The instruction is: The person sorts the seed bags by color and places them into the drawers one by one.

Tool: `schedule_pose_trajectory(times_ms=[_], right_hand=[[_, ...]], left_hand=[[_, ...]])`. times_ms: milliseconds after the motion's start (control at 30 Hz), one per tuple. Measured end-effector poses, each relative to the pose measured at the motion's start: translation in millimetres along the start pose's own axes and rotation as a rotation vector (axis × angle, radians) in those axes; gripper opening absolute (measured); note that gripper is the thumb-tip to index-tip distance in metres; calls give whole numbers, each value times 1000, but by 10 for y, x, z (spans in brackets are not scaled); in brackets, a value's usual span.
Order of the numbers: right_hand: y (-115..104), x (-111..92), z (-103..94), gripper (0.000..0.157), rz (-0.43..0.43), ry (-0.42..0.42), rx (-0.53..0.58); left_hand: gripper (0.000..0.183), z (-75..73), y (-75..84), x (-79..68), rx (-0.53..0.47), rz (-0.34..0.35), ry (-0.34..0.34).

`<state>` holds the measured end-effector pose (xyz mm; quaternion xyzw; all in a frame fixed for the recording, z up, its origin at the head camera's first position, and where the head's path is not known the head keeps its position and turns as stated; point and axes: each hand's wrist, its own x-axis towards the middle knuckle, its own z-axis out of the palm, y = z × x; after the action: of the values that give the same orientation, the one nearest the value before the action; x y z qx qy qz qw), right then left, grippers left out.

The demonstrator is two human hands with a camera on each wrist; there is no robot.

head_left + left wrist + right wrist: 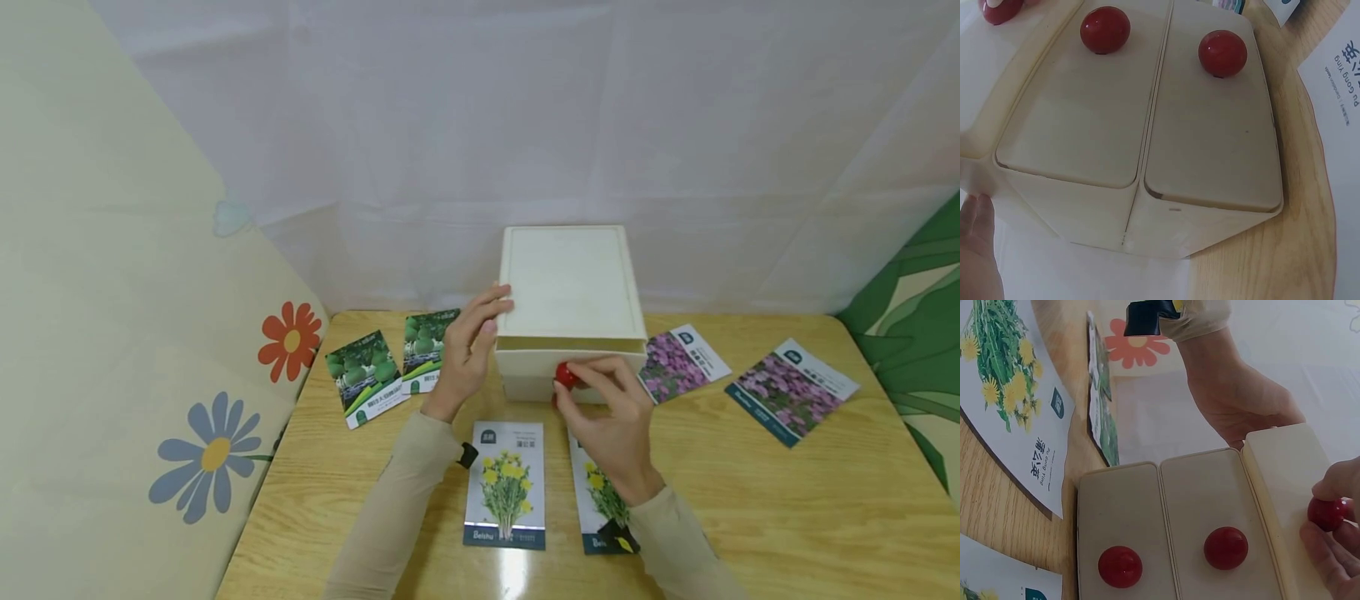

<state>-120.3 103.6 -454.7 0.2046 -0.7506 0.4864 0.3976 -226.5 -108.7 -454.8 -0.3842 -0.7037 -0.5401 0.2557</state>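
A cream box with three stacked drawers (566,279) stands at the back of the wooden table. Its top drawer (521,363) is pulled out slightly, leaving a gap under the box's top. My right hand (613,421) pinches that drawer's round red knob (1325,514) between thumb and fingers. Against the box's left side rests my left hand (467,346), fingers fairly straight, tips at the upper edge. In the left wrist view, the middle knob (1105,30) and bottom knob (1222,54) sit on drawers that are pushed in. The top drawer's inside is hidden.
Two green-pictured seed packets (365,379) lie left of the box, and two purple-flower packets (791,392) lie right. In front are two yellow-flower packets (506,487), one partly under my right wrist. A white cloth (420,150) hangs behind the table.
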Motion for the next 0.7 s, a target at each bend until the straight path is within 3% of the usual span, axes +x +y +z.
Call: schedule_pose_trajectory(times_ms=[700], right_hand=[[-33,-41,-35,33,-35,-7,17]], left_hand=[[42,0,-11,3,-1,-5,4]])
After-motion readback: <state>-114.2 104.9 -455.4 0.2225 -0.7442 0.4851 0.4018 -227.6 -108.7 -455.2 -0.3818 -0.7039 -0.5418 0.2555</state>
